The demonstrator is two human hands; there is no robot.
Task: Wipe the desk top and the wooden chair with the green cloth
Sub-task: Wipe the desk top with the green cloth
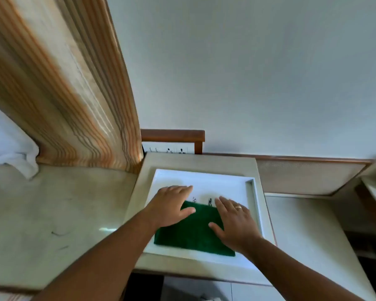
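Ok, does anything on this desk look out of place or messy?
Nothing is spilled or broken. The green cloth lies folded flat on the white tray, with the left hand and right hand resting open on it. One oddity: thin dark strands, like hairs, on the pale surface left of the tray.

Left hand (172, 205) and right hand (234, 222) press flat on the green cloth (191, 233) on the desk top (204, 177).

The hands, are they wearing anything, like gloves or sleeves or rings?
No gloves and no sleeves in view: both forearms are bare down to the bottom edge of the picture. The right hand wears a plain gold-coloured ring on one finger. The left hand wears nothing that shows. No watch or bracelet is visible.
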